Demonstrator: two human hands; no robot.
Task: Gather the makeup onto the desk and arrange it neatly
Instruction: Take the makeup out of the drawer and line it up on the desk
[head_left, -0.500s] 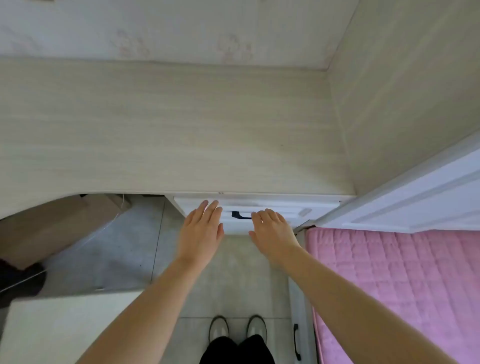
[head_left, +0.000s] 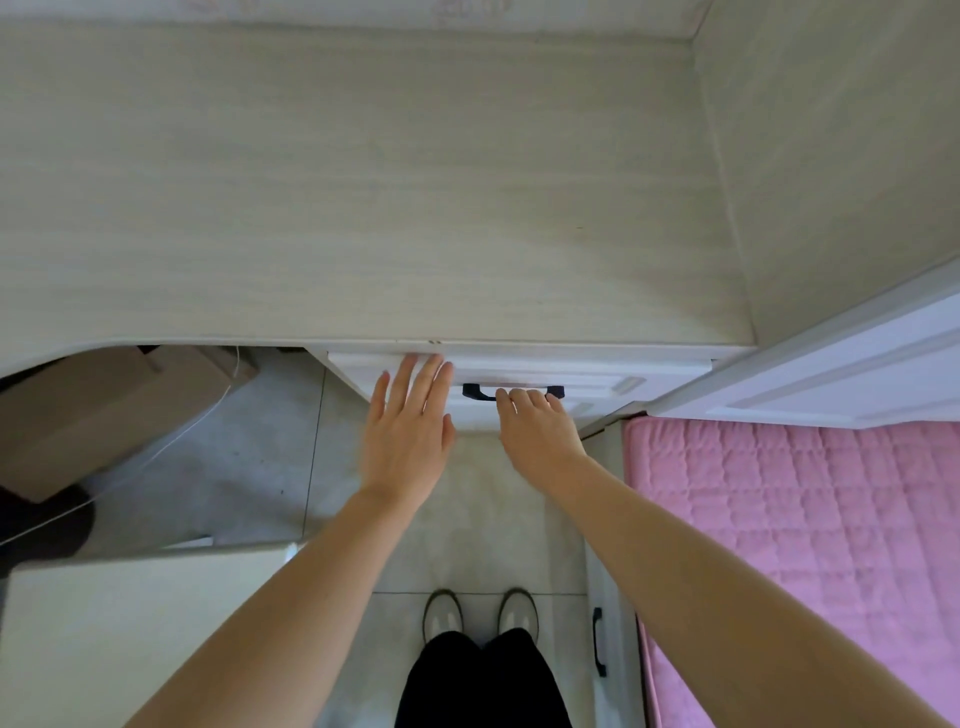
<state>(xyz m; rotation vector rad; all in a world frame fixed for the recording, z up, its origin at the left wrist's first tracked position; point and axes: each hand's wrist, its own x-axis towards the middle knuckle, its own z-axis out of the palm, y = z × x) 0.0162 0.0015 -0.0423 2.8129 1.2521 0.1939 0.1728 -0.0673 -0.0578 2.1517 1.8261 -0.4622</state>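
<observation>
Pale wood-grain desk (head_left: 363, 208), no makeup in view, white drawer (head_left: 597, 376) beneath its edge, left hand (head_left: 408, 431) flat, fingers straight on drawer front, right hand (head_left: 540, 428) fingers curling at black handle (head_left: 511, 391), grasp unclear.

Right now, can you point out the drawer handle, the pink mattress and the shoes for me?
drawer handle (head_left: 480, 392), head view, on the left part of the black bar.
pink mattress (head_left: 810, 519), head view, on the quilted top.
shoes (head_left: 442, 616), head view, on the toe of the left one.
</observation>
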